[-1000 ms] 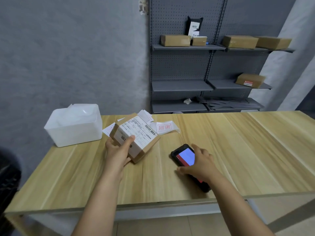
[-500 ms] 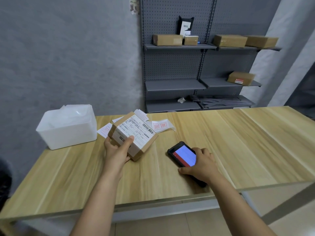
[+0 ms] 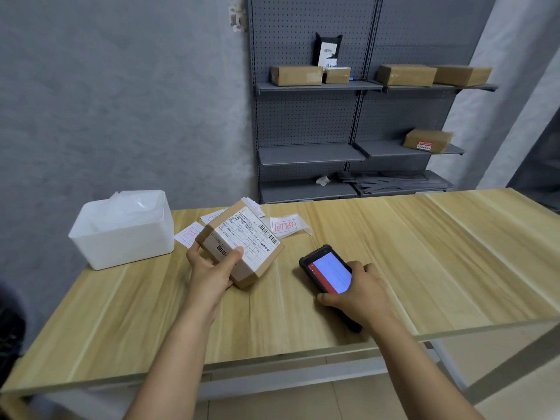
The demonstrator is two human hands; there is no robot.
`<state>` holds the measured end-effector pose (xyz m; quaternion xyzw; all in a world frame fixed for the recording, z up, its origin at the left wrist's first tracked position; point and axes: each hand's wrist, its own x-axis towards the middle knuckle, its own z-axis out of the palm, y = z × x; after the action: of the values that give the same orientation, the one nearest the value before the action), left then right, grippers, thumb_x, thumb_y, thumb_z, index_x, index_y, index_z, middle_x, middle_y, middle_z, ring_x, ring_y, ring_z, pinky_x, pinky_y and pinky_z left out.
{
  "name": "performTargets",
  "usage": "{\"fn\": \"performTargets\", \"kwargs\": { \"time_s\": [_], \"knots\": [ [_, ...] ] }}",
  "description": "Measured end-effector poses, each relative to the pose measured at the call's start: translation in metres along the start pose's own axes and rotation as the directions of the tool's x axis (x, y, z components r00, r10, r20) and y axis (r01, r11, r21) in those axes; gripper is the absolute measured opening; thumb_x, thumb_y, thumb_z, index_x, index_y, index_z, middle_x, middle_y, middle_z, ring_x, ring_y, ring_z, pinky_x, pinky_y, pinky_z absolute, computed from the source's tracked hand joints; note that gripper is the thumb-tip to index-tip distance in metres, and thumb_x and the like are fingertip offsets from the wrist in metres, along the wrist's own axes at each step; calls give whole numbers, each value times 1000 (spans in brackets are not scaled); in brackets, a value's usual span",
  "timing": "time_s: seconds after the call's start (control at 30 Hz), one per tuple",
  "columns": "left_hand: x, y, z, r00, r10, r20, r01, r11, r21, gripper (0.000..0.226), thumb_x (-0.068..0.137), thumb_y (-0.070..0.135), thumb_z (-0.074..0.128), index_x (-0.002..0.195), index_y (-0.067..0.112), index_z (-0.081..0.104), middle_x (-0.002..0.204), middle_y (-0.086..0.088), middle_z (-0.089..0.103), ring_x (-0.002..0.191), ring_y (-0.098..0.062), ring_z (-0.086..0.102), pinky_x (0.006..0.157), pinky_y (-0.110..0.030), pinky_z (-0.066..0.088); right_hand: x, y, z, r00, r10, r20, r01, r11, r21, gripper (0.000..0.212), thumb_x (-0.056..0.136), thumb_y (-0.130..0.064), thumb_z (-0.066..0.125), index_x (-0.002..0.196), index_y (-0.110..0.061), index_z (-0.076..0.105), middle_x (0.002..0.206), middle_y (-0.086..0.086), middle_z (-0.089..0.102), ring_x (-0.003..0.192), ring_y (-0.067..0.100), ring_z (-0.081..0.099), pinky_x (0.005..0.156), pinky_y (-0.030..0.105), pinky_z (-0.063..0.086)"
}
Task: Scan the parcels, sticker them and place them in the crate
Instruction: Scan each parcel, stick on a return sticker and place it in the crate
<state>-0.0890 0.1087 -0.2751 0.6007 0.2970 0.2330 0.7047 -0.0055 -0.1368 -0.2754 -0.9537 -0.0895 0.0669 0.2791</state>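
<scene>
My left hand (image 3: 209, 269) grips a brown cardboard parcel (image 3: 242, 241) with a white shipping label, tilted up on the wooden table (image 3: 424, 262); my thumb lies on the label near a barcode. My right hand (image 3: 359, 294) holds a black handheld scanner (image 3: 325, 269) with a lit blue and red screen, to the right of the parcel and pointing towards it. Behind the parcel lie white stickers (image 3: 288, 226) with red print. A white plastic crate (image 3: 121, 230) stands at the table's left end, with clear film inside.
A grey pegboard shelf unit (image 3: 348, 122) stands behind the table and carries several brown parcels (image 3: 295, 75). A grey wall runs along the left. The table's right half is bare wood.
My right hand has closed round the scanner and brought it slightly nearer the parcel. My left hand keeps the parcel tilted in the same place. The camera view shifted a little.
</scene>
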Motion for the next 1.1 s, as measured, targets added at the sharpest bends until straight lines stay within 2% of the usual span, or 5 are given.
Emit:
{"fn": "performTargets", "kwargs": {
  "time_s": [0.1,0.2,0.27,0.47,1.1],
  "knots": [
    [-1,0,2,1000,22,15,-23,1000,14,89,78,24,78,141,43,17,116,7,67,103,-10,66,91,-41,53,-1,-10,-17,994,-49,94,15,941,339,72,59,-51,83,116,-20,54,110,0,51,86,12,59,64,24,48],
    [-2,-1,4,999,36,10,-36,999,31,91,76,25,79,141,42,18,118,6,66,106,-13,65,97,-46,50,-4,-21,-36,981,-123,151,61,931,359,56,55,-61,79,95,-26,62,88,-3,64,62,5,62,53,19,45],
    [-3,-1,3,999,36,4,-36,999,26,91,75,25,80,140,42,19,118,4,65,106,-15,64,96,-47,50,-7,-25,-44,971,-116,208,39,938,344,56,50,-65,77,89,-26,64,75,-5,65,52,3,59,52,19,43],
    [-6,-3,3,999,47,5,-47,998,30,91,74,24,81,139,43,20,118,3,64,107,-15,63,96,-47,50,-19,-21,-50,922,-112,371,5,961,277,59,55,-65,78,97,-26,63,90,-2,67,76,12,66,60,22,47],
    [-5,-6,5,999,52,-2,-52,999,-10,92,75,19,80,139,40,17,122,2,64,109,-14,63,98,-47,49,-30,-9,-49,906,-106,410,-27,952,304,67,51,-71,72,94,-20,67,77,-3,65,66,12,60,63,25,42]
  ]
}}
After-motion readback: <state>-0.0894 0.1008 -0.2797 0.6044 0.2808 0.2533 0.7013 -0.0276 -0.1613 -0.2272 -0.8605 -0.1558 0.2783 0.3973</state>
